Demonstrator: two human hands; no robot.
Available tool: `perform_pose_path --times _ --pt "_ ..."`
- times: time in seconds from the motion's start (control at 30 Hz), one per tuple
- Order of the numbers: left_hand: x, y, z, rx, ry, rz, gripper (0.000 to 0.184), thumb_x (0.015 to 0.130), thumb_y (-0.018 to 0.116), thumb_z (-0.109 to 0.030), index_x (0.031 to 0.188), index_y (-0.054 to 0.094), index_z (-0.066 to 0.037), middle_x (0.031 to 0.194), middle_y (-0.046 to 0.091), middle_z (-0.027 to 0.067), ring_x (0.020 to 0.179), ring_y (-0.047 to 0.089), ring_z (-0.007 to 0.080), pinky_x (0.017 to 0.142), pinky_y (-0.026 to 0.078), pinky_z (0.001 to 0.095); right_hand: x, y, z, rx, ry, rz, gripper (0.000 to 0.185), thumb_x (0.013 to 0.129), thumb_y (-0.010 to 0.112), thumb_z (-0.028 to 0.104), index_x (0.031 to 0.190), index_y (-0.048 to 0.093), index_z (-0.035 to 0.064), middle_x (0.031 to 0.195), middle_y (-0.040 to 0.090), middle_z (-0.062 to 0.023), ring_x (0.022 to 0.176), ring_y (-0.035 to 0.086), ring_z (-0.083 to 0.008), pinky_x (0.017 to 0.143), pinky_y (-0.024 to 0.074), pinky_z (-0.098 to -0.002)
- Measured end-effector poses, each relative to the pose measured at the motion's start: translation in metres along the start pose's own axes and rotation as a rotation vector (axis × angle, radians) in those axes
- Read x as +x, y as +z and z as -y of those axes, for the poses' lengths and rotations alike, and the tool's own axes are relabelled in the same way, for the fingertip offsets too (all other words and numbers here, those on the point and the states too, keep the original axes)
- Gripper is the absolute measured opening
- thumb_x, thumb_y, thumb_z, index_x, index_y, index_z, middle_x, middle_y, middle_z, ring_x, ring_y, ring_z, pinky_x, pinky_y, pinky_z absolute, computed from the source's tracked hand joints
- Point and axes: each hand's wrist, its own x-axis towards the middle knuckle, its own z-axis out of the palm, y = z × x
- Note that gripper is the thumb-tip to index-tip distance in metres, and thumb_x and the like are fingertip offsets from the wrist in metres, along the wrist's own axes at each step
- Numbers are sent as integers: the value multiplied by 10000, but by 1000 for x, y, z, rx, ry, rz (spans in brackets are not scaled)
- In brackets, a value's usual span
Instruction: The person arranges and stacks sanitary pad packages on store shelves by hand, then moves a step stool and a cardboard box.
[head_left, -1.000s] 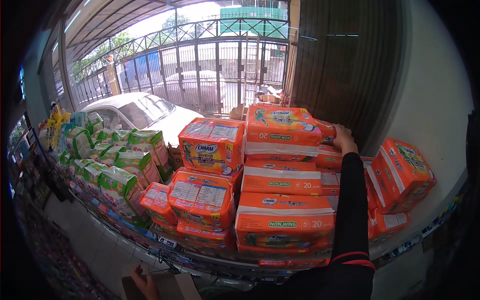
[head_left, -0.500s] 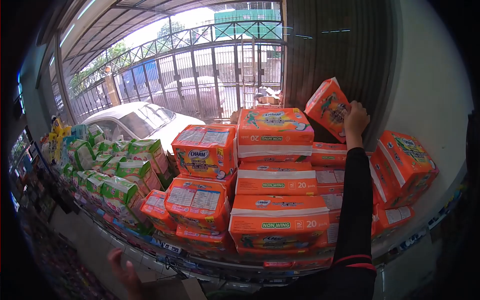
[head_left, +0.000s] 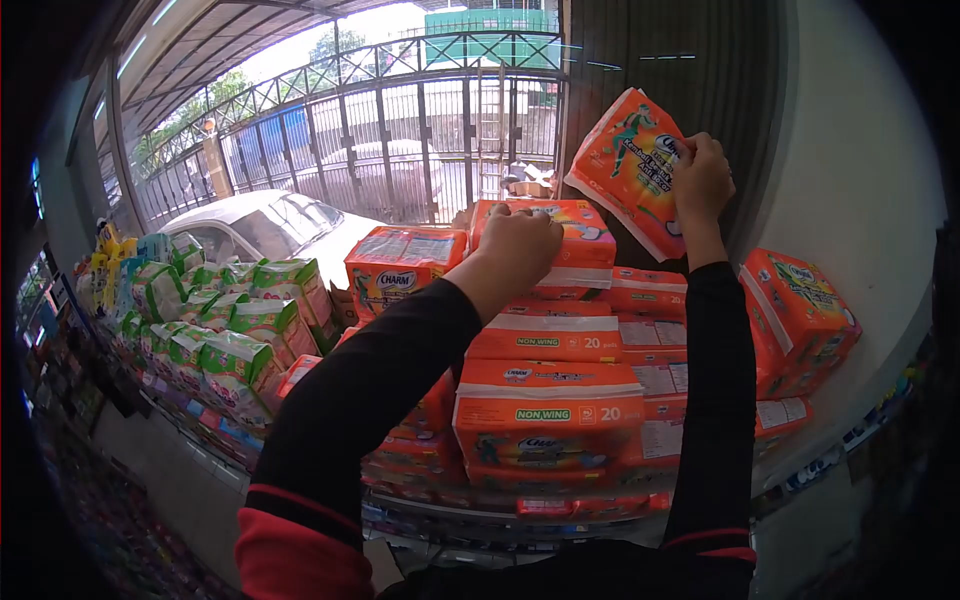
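Raised above the stack at the right is an orange pack of sanitary pads (head_left: 625,165), tilted, its printed front facing me. My right hand (head_left: 705,180) grips it by its right edge, thumb on the front. My left hand (head_left: 520,245) is over another orange pack (head_left: 585,230) at the top of the middle stack. Its fingers are curled, and whatever they hold, if anything, is hidden. Below it lie several more orange packs (head_left: 550,400), stacked with "NON WING 20" on their sides.
Green and white packs (head_left: 240,360) stand in rows on the left. More orange packs (head_left: 805,305) lean at the right by a pale wall (head_left: 850,150). Behind the stacks are a dark shutter (head_left: 670,75), a metal gate (head_left: 390,140) and a white car (head_left: 280,235).
My left hand has come up from the lower left to the top middle pack. My right hand has lifted its pack and turned its front more toward me.
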Motion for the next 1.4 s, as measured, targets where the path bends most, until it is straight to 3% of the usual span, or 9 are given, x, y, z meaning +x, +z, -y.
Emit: perform_pose_path --times 0.1,0.23,0.4,0.5,0.73,0.97,1.2,1.3,1.4 --pt "14 5 -1 99 -11 196 146 708 547 -125 854 548 -109 846 580 39 793 585 194 754 404 358 4 -23 -9 9 29 3 128 768 538 254 818 551 136 866 552 -21 858 537 -239 732 380 -461" --pt "36 -23 6 114 -2 -133 112 690 527 -63 792 554 -101 731 590 29 665 603 208 719 399 384 9 -35 -42 -29 193 52 152 783 529 266 831 558 126 876 562 -42 841 547 -263 699 393 -475" --pt "30 -28 -1 55 -125 352 343 674 665 -294 902 540 -69 936 574 74 914 555 237 804 369 470 11 -40 -67 -43 353 55 182 783 536 295 845 573 129 847 599 -43 837 562 -259 716 390 -469" --pt "17 9 -6 120 -80 261 103 720 590 -147 813 611 -108 816 616 59 808 593 212 845 331 463 13 -41 -74 -31 341 32 176 785 535 294 832 578 129 842 599 -38 832 564 -260 713 387 -477" --pt "29 -23 -10 119 -7 15 82 698 516 -68 707 581 -117 718 596 39 636 593 198 715 356 397 12 -44 -90 -33 371 -11 179 771 554 288 822 590 121 803 609 -45 772 581 -238 666 430 -392" --pt "-12 -72 -61 12 106 166 55 653 544 -81 695 573 -101 660 564 34 587 577 193 673 365 388 23 -32 -86 91 170 -20 205 733 610 253 787 597 55 746 606 -97 722 584 -245 645 440 -335" --pt "-38 -51 -91 12 117 -123 49 653 530 -108 649 534 -59 663 513 61 631 558 209 618 378 336 34 18 -13 321 -144 266 213 705 631 220 814 607 39 722 605 -122 686 591 -244 624 447 -319" --pt "-41 -54 -101 22 104 -128 50 649 535 -106 653 538 -56 656 505 59 621 552 205 609 377 331 29 49 20 514 -242 548 154 742 611 133 812 576 0 676 595 -74 612 551 -109 562 430 -247" --pt "-41 -48 -103 21 69 -136 66 650 545 -112 665 548 -48 662 513 65 627 553 206 604 385 324 6 76 39 592 -283 911 103 768 570 84 811 578 -8 712 603 -88 635 556 -124 586 435 -259"
